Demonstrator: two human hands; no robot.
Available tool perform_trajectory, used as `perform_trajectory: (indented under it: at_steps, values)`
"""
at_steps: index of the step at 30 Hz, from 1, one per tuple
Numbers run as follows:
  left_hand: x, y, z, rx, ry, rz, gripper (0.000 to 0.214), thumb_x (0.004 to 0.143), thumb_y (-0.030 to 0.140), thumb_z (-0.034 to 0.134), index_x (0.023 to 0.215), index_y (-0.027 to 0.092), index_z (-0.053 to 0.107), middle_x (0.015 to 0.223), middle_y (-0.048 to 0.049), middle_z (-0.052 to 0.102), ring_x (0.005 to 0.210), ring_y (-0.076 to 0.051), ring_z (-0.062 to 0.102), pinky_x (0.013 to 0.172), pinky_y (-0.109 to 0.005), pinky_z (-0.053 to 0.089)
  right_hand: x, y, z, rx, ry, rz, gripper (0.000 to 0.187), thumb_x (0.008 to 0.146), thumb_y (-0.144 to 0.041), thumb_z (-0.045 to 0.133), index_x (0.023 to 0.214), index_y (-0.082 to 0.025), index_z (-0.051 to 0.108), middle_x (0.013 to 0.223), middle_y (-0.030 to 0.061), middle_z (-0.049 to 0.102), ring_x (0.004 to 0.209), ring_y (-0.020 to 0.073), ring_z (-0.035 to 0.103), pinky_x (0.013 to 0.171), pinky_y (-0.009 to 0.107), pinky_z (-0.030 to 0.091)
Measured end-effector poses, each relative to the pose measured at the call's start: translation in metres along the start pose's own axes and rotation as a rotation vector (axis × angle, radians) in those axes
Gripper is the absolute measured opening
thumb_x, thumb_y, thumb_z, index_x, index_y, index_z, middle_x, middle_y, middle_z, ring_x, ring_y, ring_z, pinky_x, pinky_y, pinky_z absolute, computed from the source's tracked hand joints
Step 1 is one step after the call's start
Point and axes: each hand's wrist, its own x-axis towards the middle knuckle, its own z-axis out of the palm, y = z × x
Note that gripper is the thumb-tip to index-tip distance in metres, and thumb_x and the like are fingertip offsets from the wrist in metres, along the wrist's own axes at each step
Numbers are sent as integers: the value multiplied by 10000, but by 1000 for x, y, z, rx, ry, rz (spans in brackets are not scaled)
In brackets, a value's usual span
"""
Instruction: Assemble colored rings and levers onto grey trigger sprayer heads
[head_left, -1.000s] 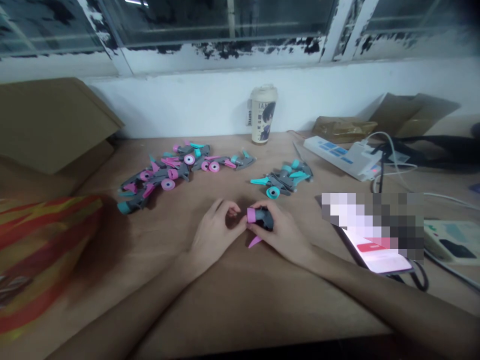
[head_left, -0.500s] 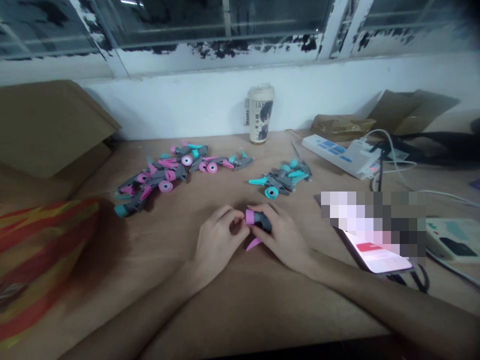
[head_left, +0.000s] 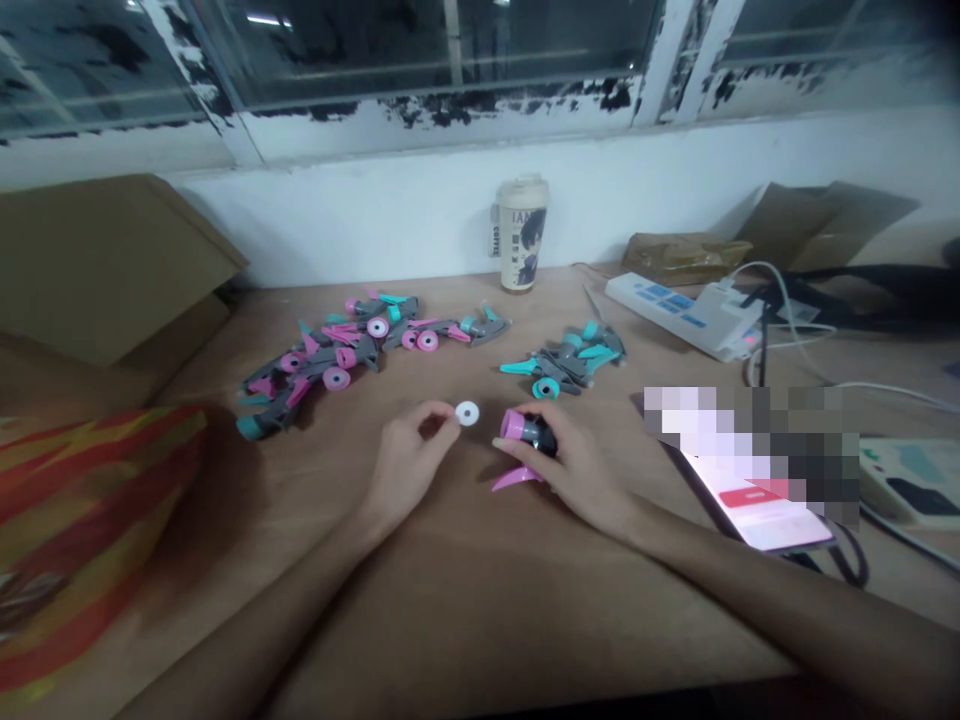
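Note:
My right hand (head_left: 574, 460) is closed round a grey spray-nozzle head (head_left: 529, 432) with a pink collar and a pink trigger, held just above the wooden table (head_left: 465, 560). My left hand (head_left: 412, 450) pinches a small white ring (head_left: 467, 413) between thumb and fingertip, a few centimetres left of the nozzle's pink collar. Beyond the hands lie a pile of grey nozzles with pink and teal parts (head_left: 352, 345) and a smaller pile with teal parts (head_left: 566, 362).
A coffee cup (head_left: 522, 235) stands by the wall. At right are a power strip (head_left: 686, 312) with cables, a lit phone (head_left: 757, 505) and a white device (head_left: 911, 485). Cardboard boxes (head_left: 97, 260) and a red-yellow bag (head_left: 82, 520) fill the left.
My left hand has drawn away from the nozzle's collar to the left and now shows a white ring in its pinch. The right hand keeps the nozzle in about the same place.

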Motion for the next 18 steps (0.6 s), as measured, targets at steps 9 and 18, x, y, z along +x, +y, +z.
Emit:
perform_trajectory:
  at_steps: [9, 18]
  values:
    - [-9, 20, 7, -419, -267, -72, 161, 784, 259, 522, 675, 155, 579, 627, 21, 511, 582, -97, 478, 555, -203, 447, 1, 2, 1, 79, -57, -168, 318, 782, -365, 656, 1083, -277, 600, 1083, 36, 613, 1035, 204, 561, 923, 390, 435]
    - [-12, 15, 7, -411, -278, -30, 149, 790, 257, 502, 691, 158, 555, 639, 17, 520, 591, -102, 477, 572, -216, 438, -1, 0, 1, 129, -132, -131, 340, 809, -343, 624, 1136, -272, 562, 1145, 29, 639, 1063, 205, 590, 926, 386, 459]
